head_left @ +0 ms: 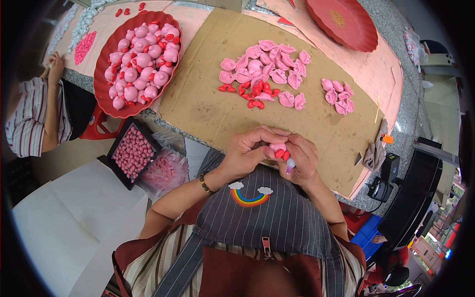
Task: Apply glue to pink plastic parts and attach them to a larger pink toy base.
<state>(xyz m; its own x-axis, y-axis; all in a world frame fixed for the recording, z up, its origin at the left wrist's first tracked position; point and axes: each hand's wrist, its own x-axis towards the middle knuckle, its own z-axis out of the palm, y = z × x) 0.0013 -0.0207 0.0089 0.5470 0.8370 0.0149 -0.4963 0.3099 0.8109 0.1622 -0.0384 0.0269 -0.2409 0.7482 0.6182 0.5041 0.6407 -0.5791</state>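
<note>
Close to my body at the cardboard's near edge, my left hand (249, 149) is closed round a small round pink figurine (277, 147) with red feet (282, 154). My right hand (303, 156) meets it there, its fingers bent against the figurine. Tucked in that same hand is a small pale dropper bottle (290, 163) with a purple tip pointing down toward me; its body is mostly hidden by the fingers. Beyond the hands lie many hollow pink shell halves (278, 75) and a heap of red feet pieces (256, 90). A smaller group of pink pieces (340, 96) sits farther right.
Brown cardboard (198, 84) covers the worktop. A scalloped red tray (101, 94) heaped with pink figurines stands at left; another red tray (341, 22) is at far right. A grey cloth (374, 157) lies right. Below left is a black crate (132, 153) of pink pieces; another person's hand (55, 64) rests farther left.
</note>
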